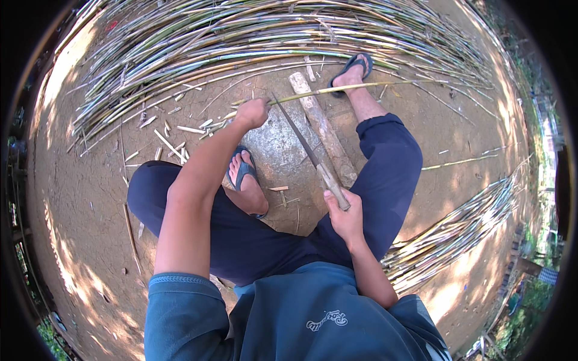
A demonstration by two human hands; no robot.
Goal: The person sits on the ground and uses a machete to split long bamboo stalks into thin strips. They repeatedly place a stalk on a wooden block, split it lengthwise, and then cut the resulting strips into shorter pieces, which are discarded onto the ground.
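My left hand (253,113) is closed around a thin yellow-green bamboo pole (325,91) near its left end. The pole reaches off to the right, crossing over a short log and passing by my right foot. In my right hand (347,219), closed, is the wooden handle of a long knife (301,138). Its narrow dark blade slants up and to the left. The blade's tip lies close to the pole, just right of my left hand; I cannot tell whether the two touch. The log (325,129) lies on the ground between my feet.
A wide heap of bamboo poles (259,33) spreads across the far side. A smaller bundle of poles (457,231) lies at the right. Cut bamboo pieces (171,147) are scattered left of my sandalled left foot (244,174). The ground is bare earth, with a pale patch (274,144) beside the log.
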